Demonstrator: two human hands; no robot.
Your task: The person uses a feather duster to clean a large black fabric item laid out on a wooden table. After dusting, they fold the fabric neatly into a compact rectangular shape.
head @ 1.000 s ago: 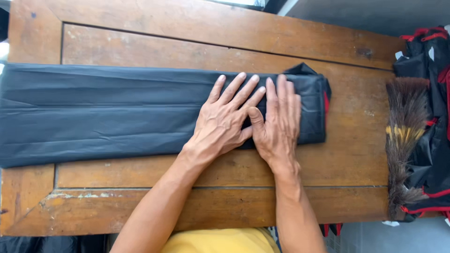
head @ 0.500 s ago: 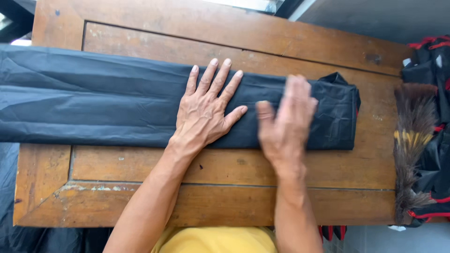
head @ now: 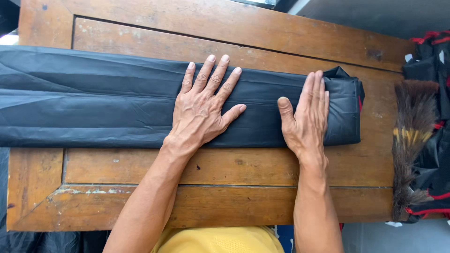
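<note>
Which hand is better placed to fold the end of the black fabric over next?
Right, probably. The right hand lies flat beside the folded end of the black fabric, near the table's right side. The left hand is spread flat mid-strip, better suited to pinning the cloth down.

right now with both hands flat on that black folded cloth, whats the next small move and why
Probably slide the left hand further left along the black cloth, pressing as it goes. The right hand already pins the folded end near the feather duster, while slanting creases show in the long strip lying leftward across the wooden table.
</note>
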